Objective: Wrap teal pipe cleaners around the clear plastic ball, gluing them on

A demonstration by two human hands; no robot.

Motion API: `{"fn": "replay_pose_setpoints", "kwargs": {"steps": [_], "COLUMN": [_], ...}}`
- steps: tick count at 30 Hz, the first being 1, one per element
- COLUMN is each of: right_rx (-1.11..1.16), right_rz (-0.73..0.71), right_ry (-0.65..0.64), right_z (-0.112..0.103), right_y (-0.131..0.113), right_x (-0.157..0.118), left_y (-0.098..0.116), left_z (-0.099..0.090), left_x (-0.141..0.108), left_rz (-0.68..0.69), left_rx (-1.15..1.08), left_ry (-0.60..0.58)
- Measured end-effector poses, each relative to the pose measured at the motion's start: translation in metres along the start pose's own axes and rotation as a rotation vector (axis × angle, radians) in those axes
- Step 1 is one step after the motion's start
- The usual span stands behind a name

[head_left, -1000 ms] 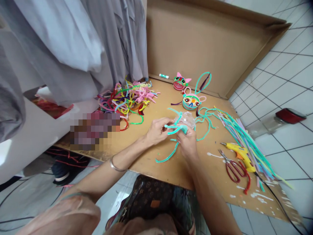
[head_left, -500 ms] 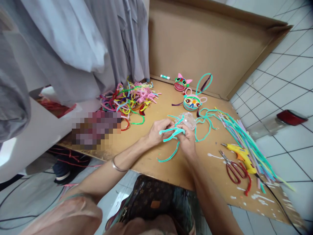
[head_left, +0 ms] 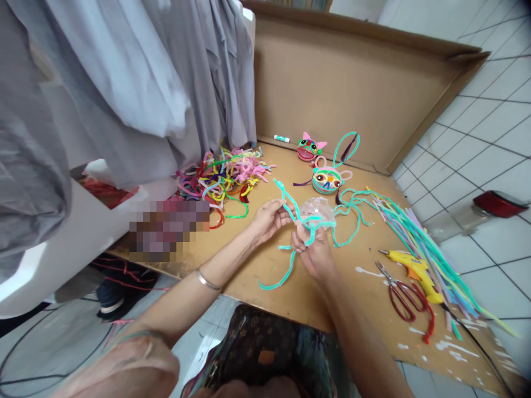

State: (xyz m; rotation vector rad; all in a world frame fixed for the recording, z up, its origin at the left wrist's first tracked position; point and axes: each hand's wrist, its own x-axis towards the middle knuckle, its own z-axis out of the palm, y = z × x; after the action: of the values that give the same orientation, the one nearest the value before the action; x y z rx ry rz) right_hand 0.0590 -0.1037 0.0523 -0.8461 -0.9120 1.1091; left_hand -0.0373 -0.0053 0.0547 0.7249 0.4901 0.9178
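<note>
Bench (head_left: 244,273) runs under everything, extending to both sides of the fingers. Straight pipe cleaners (head_left: 418,243) and glue gun (head_left: 415,271): off to the right of the fingers, well apart.

Right hand (head_left: 315,249): fingers narrow, pinching the teal pipe-cleaner piece (head_left: 312,228) near its junction. Left hand (head_left: 271,221): fingers curled at a free strand on the piece's left side; can't tell if they grip or just touch.

Key relation: piece spans the gap between the hands. Long axis slants from the right fingers up-left, far end past the left fingertips. Right hand nearer the junction, left nearer the long free strands.

Clear ball (head_left: 319,207) is just beyond the right fingers, partly behind the piece; contact unclear.
</note>
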Motion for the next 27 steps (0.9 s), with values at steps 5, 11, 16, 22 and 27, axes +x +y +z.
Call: {"fn": "replay_pose_setpoints", "kwargs": {"steps": [5,11,16,22,27], "right_rx": [0.207,0.237,0.200,0.153,0.135], "right_rz": [0.143,0.201,0.202,0.196,0.198], "right_ry": [-0.082,-0.131,-0.106,-0.105,-0.095], "right_z": [0.004,0.005,0.004,0.003,0.001], "right_y": [0.000,0.000,0.001,-0.004,-0.005], "right_x": [0.000,-0.003,-0.005,-0.008,-0.008], "left_y": [0.013,0.032,0.038,0.052,0.070], "left_z": [0.011,-0.005,-0.013,-0.028,-0.043], "left_x": [-0.006,0.002,0.006,0.013,0.015], "left_rz": [-0.196,-0.151,-0.082,0.026,0.077], "left_rx": [-0.452,-0.617,-0.599,-0.556,-0.557], "left_ry": [-0.013,0.151,0.191,0.296,0.331]}}
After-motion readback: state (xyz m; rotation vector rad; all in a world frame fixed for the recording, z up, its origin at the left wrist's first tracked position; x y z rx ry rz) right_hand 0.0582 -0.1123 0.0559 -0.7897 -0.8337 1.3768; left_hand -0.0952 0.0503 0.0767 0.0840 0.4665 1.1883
